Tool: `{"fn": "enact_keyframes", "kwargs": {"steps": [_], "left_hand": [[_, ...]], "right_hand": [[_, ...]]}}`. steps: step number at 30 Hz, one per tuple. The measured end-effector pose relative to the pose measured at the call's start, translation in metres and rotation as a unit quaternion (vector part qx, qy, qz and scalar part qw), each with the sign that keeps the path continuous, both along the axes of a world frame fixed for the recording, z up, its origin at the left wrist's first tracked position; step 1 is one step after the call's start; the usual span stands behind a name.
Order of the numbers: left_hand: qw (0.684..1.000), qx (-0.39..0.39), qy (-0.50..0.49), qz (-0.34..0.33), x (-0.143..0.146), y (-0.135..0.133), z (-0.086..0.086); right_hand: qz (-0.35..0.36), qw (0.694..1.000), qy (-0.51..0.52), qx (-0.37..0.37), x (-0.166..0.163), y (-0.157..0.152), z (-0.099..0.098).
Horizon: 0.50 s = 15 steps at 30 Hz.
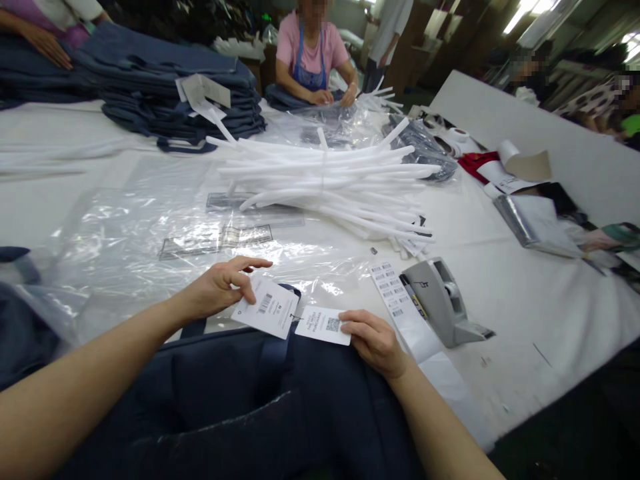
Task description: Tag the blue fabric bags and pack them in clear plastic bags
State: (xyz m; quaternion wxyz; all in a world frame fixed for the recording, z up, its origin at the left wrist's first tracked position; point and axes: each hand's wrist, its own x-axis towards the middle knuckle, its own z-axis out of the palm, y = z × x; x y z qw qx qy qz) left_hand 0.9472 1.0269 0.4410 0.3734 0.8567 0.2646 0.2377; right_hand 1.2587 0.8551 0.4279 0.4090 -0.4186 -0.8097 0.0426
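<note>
A navy bag (pixel 225 393) lies in front of me at the table's near edge. Two white hang tags are joined to it by a short dark tie. My left hand (pixel 223 288) pinches the barcode tag (pixel 273 313) at its upper left, the index finger reaching out over it. Between the thumb and fingers of my right hand (pixel 375 340) is the right end of the QR-code tag (pixel 320 325). Both tags are tilted face up above the bag's top edge. Just right of my right hand lies a sheet of barcode stickers (pixel 393 293), beside a grey tape dispenser (pixel 440 300).
Clear plastic bags (pixel 135 220) spread over the white table behind my hands. A tied bundle of white foam rods (pixel 325 177) lies beyond. Folded navy bags (pixel 165 73) are stacked at back left. A co-worker in pink (pixel 313 50) handles plastic across the table.
</note>
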Motion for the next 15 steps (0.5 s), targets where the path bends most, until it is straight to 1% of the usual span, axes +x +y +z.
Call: {"fn": "enact_keyframes", "kwargs": {"steps": [2,4,6,10,12,15], "left_hand": [[1.0,0.0,-0.004,0.005,-0.002,-0.001,-0.005],[1.0,-0.024,-0.005,-0.003,-0.002,-0.002,-0.004],[0.999,-0.047,0.01,-0.018,-0.002,-0.004,0.002],[0.991,-0.095,0.092,-0.031,0.0,-0.012,0.017],[0.982,-0.149,0.115,-0.013,0.002,-0.016,0.019],[0.969,-0.218,0.105,0.042,0.008,-0.018,0.016]], "right_hand": [[0.009,1.0,-0.013,0.002,0.001,0.002,0.001],[0.017,1.0,-0.021,0.004,0.001,0.004,0.003],[0.02,1.0,-0.019,0.004,-0.001,0.006,0.006],[0.027,1.0,-0.011,-0.007,-0.004,0.007,0.011],[0.031,0.999,-0.006,-0.019,-0.004,0.006,0.011],[0.022,0.999,0.001,-0.026,-0.003,0.004,0.011]]}}
